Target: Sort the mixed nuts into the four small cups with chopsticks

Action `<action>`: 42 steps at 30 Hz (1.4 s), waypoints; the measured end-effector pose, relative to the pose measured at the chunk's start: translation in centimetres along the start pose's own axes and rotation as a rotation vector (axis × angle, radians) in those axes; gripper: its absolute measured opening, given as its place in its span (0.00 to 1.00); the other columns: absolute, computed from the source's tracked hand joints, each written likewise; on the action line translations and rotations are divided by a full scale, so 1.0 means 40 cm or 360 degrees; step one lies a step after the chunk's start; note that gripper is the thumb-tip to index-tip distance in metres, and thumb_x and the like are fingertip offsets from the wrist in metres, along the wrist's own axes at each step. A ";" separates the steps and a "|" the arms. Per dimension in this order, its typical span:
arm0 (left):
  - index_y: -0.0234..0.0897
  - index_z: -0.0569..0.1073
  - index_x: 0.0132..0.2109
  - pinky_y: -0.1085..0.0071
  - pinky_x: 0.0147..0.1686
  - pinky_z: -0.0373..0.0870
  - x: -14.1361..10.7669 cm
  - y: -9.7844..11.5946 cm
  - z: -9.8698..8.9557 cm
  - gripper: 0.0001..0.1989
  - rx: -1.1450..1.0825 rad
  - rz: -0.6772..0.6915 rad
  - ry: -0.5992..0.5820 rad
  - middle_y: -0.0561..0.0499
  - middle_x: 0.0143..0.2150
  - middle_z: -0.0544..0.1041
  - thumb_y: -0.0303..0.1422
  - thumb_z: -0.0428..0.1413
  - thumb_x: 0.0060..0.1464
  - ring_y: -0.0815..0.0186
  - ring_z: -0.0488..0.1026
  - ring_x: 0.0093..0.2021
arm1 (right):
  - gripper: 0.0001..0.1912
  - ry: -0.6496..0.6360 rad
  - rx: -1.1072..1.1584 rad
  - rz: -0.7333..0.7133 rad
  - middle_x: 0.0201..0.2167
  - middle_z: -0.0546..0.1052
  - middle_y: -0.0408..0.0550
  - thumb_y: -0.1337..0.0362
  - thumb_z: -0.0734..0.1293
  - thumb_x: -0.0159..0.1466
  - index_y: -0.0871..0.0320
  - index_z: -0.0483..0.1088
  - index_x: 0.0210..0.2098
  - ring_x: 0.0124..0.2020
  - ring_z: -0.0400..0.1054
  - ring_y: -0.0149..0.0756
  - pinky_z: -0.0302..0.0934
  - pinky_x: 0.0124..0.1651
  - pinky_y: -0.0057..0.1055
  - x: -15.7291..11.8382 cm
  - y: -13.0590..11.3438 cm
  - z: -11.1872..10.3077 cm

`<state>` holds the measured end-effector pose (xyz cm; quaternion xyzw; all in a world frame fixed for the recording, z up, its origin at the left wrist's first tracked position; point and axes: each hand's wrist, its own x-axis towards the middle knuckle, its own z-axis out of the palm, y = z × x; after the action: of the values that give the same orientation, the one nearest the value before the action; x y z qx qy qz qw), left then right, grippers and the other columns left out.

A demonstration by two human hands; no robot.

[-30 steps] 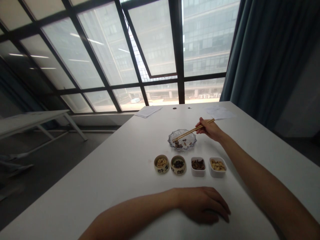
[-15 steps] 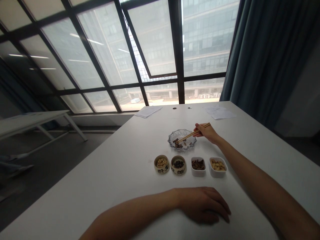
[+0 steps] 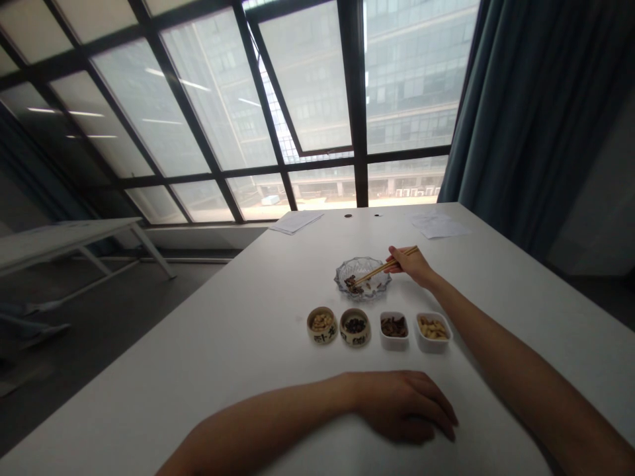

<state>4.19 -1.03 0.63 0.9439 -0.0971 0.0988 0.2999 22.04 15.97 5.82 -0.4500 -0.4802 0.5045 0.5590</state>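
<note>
- Wooden chopsticks [image 3: 384,267] are closed in the right hand [image 3: 411,266], which grips them high up, probably to keep the fingers clear of the rim. They slant down and left, their tips close together among dark pieces [image 3: 353,285] at the left of a cut-glass dish [image 3: 364,260]; whether they pinch a piece is too small to tell.
- Beyond the worktop's left edge stands a white side table [image 3: 64,235] on slim legs.
- A sheet of paper [image 3: 296,221] lies by the far edge, left of centre.
- Two round ceramic pots with black lettering stand just in front of the glass dish. The left pot [image 3: 321,339] holds pale nuts [image 3: 322,322], the right pot [image 3: 355,340] dark beans [image 3: 355,324].
- Next in the same row come two white square dishes. The first [image 3: 394,344] holds brown strips [image 3: 393,326], the second [image 3: 432,347] pale yellow pieces [image 3: 432,328]. Spaced apart, they seem set to keep each food separate and within reach.
- The left hand [image 3: 401,406] rests empty on the worktop near its front edge, fingers lightly curled, well clear of the row.
- A second sheet of paper [image 3: 439,226] lies by the far edge, right of centre, with a dark teal curtain [image 3: 520,99] beyond.
</note>
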 end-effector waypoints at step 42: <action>0.26 0.77 0.53 0.68 0.70 0.61 0.001 0.010 0.000 0.19 -0.0121 -0.0029 0.0015 0.37 0.58 0.77 0.34 0.50 0.64 0.59 0.73 0.62 | 0.24 -0.0511 0.0156 -0.0038 0.23 0.82 0.57 0.49 0.71 0.69 0.66 0.78 0.30 0.22 0.80 0.35 0.74 0.25 0.19 -0.055 -0.126 -0.034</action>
<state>4.12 -1.34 0.85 0.9322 -0.0908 0.0967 0.3369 24.00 13.32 10.44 -0.3300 -0.5436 0.5859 0.5022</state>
